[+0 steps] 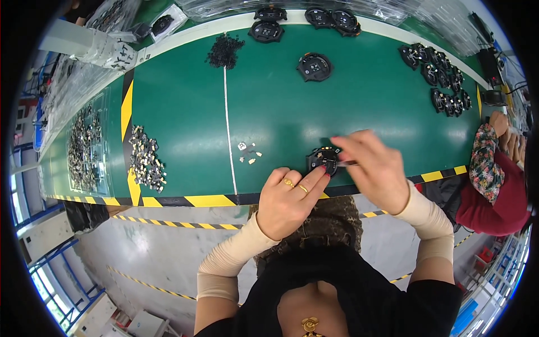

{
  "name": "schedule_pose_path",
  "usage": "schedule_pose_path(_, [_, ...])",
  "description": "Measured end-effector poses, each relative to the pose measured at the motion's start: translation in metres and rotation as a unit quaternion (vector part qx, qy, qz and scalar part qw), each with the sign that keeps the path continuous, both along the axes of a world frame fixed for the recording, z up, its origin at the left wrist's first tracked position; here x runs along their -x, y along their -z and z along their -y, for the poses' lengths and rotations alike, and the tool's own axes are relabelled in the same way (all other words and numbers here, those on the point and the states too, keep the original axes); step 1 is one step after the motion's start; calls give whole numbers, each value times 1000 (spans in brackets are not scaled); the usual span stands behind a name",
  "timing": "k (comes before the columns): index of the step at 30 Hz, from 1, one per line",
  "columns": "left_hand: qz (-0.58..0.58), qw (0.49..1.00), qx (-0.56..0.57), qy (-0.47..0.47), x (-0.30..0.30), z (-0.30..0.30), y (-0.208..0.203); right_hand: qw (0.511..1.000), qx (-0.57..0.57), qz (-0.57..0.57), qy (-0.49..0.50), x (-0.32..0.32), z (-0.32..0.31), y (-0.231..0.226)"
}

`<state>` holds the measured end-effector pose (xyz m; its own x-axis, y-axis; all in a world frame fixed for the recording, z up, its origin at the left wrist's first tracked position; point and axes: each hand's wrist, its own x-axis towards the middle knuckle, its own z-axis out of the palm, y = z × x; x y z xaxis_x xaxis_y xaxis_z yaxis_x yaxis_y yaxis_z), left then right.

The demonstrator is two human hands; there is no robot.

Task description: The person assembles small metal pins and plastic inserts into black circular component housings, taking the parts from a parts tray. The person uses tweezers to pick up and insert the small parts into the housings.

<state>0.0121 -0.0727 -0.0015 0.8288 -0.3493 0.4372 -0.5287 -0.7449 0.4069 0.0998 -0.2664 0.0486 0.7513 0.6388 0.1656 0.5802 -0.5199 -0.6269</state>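
Observation:
At the near edge of the green table lies a round black watch housing [331, 156] with small parts inside. My left hand [290, 201] holds it from the near left, its fingertips pressed on the rim. Over the right side of the housing, my right hand [377, 168] pinches a thin metal tool [347, 163], mostly hidden by the fingers. Left of the housing, several small metal and black parts [247, 150] lie loose on the table. Farther back sits another black watch housing [315, 67].
A heap of small black parts [225, 51] lies at the back. Metal pieces [145, 159] are piled at left, beside a clear tray [105, 174]. More housings line the back edge [266, 31] and far right [441, 67]. Another person's sleeve [486, 163] reaches the right end.

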Motion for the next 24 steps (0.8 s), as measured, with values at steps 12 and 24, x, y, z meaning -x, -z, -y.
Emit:
schedule_pose_path(12, [71,996,-11,-61,0,12,10,999,34,-4,9,1,-7,16])
schedule_pose_path(24, [113,993,-31,-29,4,7,12,948,-182,-56,254,-55,78,-5])
